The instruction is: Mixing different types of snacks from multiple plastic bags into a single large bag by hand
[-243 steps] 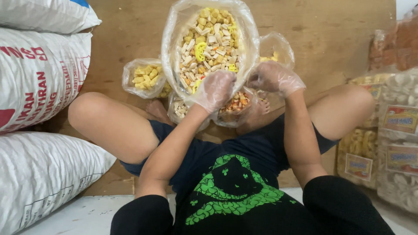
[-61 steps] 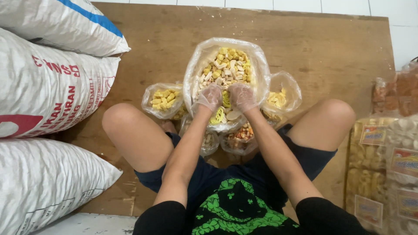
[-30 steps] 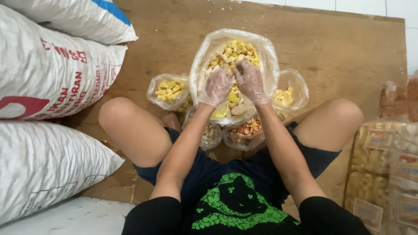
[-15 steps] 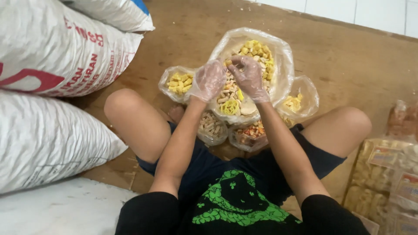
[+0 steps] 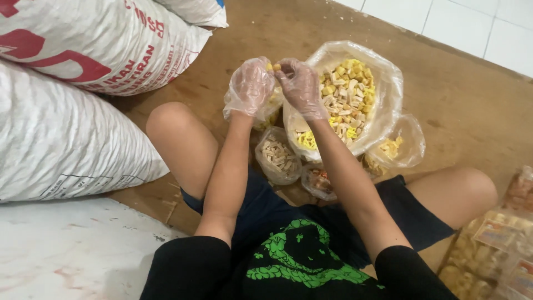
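While the person sits cross-legged on a brown board (image 5: 466,105), both hands meet in the upper middle of the frame, each in a clear plastic glove. The left hand (image 5: 251,86) is curled, its fingertips pinching a small yellow snack piece (image 5: 275,67) at the top. The right hand (image 5: 301,84) is also curled, its fingertips touching the left hand's at that same piece; whether it grips the piece too, I cannot tell.

Just right of the hands stands the big bag (image 5: 383,83), clear plastic, open at the top and full of mixed yellow, white and beige snack pieces. The right forearm crosses its lower left edge. Behind the left hand, mostly hidden by it, is a smaller bag (image 5: 265,114) of yellow pieces. Below the hands, between the forearms, lies a stick bag (image 5: 277,158) holding pale sticks. Beside it, partly under the right forearm, is a reddish bag (image 5: 317,183) of brownish pieces. At the lower right of the big bag, touching it, sits a right bag (image 5: 408,144) with a few yellow pieces inside.

White woven sacks (image 5: 72,111) with red print fill the left of the frame, stacked one on another, near the left knee. Packed snack packets (image 5: 499,239) are piled at the lower right edge. White tiles (image 5: 488,28) show in the upper right corner.
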